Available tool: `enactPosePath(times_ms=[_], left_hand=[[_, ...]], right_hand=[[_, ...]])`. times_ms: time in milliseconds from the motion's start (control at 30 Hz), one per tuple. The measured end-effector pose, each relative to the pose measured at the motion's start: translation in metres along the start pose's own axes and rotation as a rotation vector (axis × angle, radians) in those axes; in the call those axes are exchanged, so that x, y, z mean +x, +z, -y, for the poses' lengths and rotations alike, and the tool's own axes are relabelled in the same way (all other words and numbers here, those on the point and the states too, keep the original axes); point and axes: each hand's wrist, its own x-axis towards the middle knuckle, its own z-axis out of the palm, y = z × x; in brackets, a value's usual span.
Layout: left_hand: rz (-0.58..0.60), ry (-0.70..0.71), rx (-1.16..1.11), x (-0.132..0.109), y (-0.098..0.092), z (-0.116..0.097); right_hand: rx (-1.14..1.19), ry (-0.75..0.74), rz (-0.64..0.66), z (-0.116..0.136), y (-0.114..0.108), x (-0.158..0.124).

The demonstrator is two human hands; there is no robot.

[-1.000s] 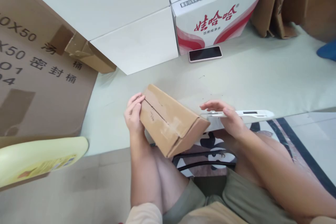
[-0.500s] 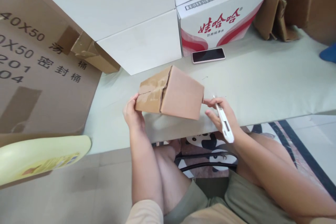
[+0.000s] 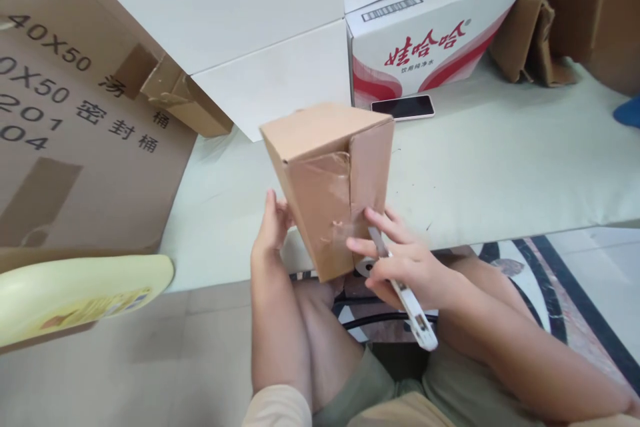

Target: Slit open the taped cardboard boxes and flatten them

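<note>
A small brown cardboard box (image 3: 320,207) is tilted up in front of me, its taped, slightly gapping side turned towards me. My left hand (image 3: 274,223) is at the box's left side, thumb up, and its fingertips are partly hidden behind the edge. In my right hand (image 3: 405,260) is a white utility knife (image 3: 413,313), its rear end pointing down towards my lap. Fingers of that same hand touch the taped face near its lower right. The knife's front end lies close to the box, and I cannot tell how far the blade is out.
A pale green cloth-covered surface (image 3: 500,167) carries a phone (image 3: 403,107), white cartons (image 3: 280,73) and a red-printed carton (image 3: 425,53). Torn cardboard (image 3: 530,27) stands at the back right. On the left are a large brown carton (image 3: 100,167) and a yellow bottle (image 3: 85,297).
The box has been turned and tipped up, so its taped side now faces me. My right hand has moved left with the knife and now touches the box.
</note>
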Motion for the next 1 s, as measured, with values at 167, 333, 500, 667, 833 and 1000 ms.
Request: enactPosePath(times_ms=[167, 333, 500, 667, 833, 1000], left_hand=[[0.335, -0.096, 0.283, -0.007, 0.004, 0.005], [0.120, 0.142, 0.334, 0.001, 0.017, -0.004], [0.159, 0.542, 0.173, 0.003, 0.048, -0.016], [0.136, 0.742, 0.201, -0.009, 0.080, -0.017], [0.038, 0.835, 0.242, -0.026, 0.105, -0.015], [-0.025, 0.899, 0.244, -0.041, 0.120, -0.012]], right_hand=[[0.028, 0.123, -0.190, -0.007, 0.001, -0.009], [0.088, 0.280, -0.255, -0.019, 0.002, -0.012], [0.149, 0.255, -0.211, -0.019, 0.000, -0.010], [0.229, 0.432, -0.383, -0.006, -0.008, -0.008], [-0.153, 0.513, -0.186, 0.014, -0.033, 0.005], [-0.288, 0.565, -0.178, 0.013, -0.048, 0.002]])
